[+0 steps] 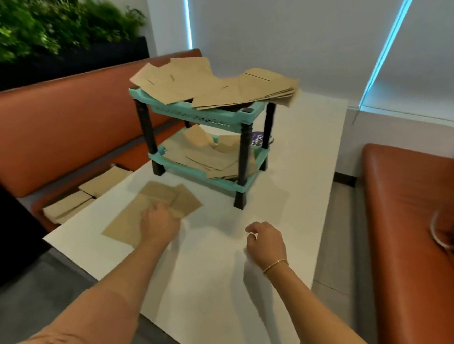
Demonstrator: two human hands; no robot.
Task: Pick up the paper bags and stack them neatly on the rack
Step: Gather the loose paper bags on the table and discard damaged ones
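Observation:
A teal two-shelf rack (205, 115) with black legs stands on the white table (293, 202). Brown paper bags (212, 87) lie in a loose, fanned heap on its top shelf, and more bags (208, 157) lie on the lower shelf. A few flat paper bags (155, 202) overlap on the table in front of the rack. My left hand (159, 225) rests on these bags, its fingers hidden behind the hand. My right hand (266, 243) hovers over the bare table to the right, fingers loosely curled and holding nothing.
Further paper bags (86, 197) lie on the orange bench seat (63, 135) left of the table. A second orange bench (408, 236) stands on the right with an object at its edge. A dark packet (257, 139) sits behind the rack. Plants (43, 27) fill the back left.

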